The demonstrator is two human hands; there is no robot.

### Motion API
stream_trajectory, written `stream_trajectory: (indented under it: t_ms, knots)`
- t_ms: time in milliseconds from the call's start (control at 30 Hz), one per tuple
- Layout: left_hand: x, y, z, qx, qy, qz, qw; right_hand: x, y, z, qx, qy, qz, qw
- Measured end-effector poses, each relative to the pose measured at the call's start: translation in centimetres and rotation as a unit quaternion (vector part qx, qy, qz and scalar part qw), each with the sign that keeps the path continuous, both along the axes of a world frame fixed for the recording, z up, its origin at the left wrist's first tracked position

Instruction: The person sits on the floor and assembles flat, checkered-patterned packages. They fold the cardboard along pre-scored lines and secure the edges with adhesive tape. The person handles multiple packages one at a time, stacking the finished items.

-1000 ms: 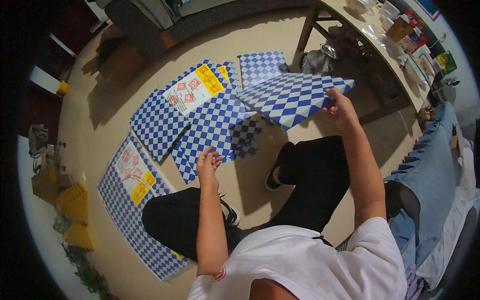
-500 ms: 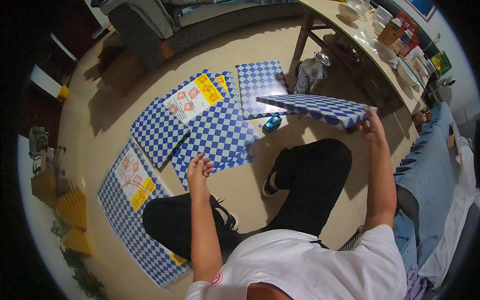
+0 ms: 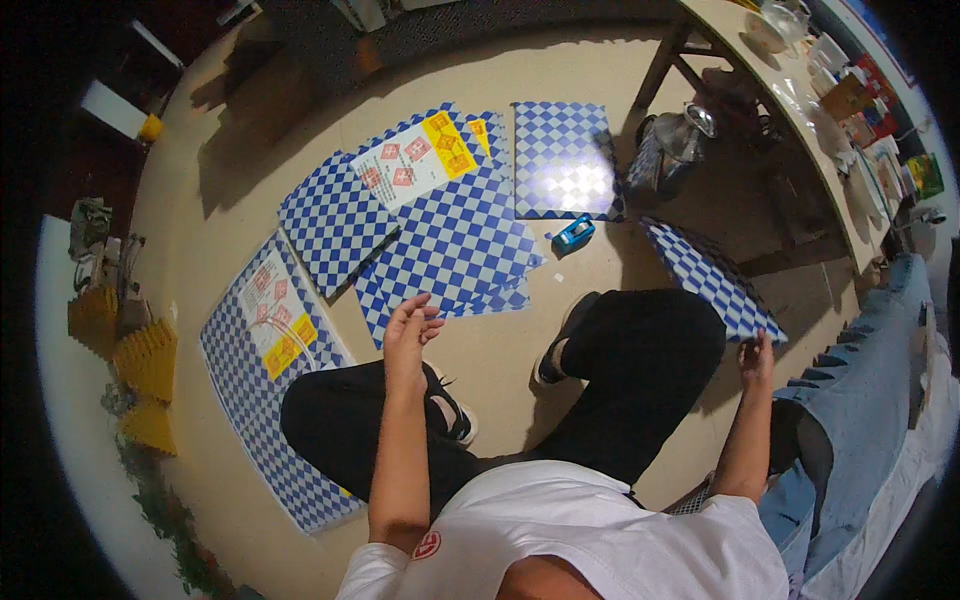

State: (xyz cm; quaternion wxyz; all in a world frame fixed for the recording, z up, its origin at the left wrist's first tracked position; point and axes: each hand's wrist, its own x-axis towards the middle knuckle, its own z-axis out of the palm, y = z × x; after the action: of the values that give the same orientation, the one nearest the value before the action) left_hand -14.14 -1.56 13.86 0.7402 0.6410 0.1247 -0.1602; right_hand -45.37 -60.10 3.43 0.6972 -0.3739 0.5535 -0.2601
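One blue-and-white checked panel [image 3: 705, 272] noted, tilted, just beside the right knee [image 3: 690, 325]; whether its lower edge bears on the floor [image 3: 490, 390] cannot be told. Clock positions are read from the panel. Right hand [image 3: 757, 362], at five o'clock: fingers at the near corner; whether the grip is closed on it or merely touching cannot be told. Judged good practice: steady that corner lightly, keep the face unbent, and hold fingertips clear of any edge taking weight. The knee, at seven o'clock, calls for clearance. Left hand [image 3: 407, 335], at nine o'clock: grip empty, fingers loosely curled, over the near part of the checked sheets [image 3: 460, 250]. Between nine and ten o'clock, a blue tape dispenser [image 3: 574, 234] lies near a flat checked pack [image 3: 560, 150]. Tabletop [image 3: 728, 25] at one o'clock, carrying a bowl [image 3: 766, 32] and packages [image 3: 848, 98].
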Motion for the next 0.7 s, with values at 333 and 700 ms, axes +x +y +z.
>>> stream_trajectory:
  t_ms: [333,700]
  knots:
    - [-0.6,-1.6,-3.0,0.07,0.071,-0.046,0.994,1.6,1.5,-13.3,-0.136,0.079,0.255,0.954]
    - [-1.6,-5.3,-6.6,0.069,0.116,-0.136,0.981,33.3,1.6,-10.1,-0.312,0.277,0.615,0.67]
